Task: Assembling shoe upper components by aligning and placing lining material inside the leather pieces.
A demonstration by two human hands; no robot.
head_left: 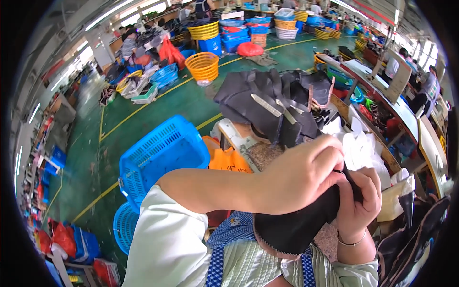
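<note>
In front of my chest, both hands are closed on a black leather piece with a zigzag-cut lower edge and a tan underside. My left hand reaches across from the left and pinches its upper edge. Close beside it, my right hand grips the same edge, thumb on the near side. The two sets of fingertips nearly meet, and what lies between them is partly hidden. Just beyond, a heap of dark leather pieces covers much of the worktable. Crumpled white sheets lie past my right hand.
At my left stands a large blue basket above a round blue one. An orange bag is beside the table. More dark leather pieces hang or lie at my right. A yellow basket stands on the green floor.
</note>
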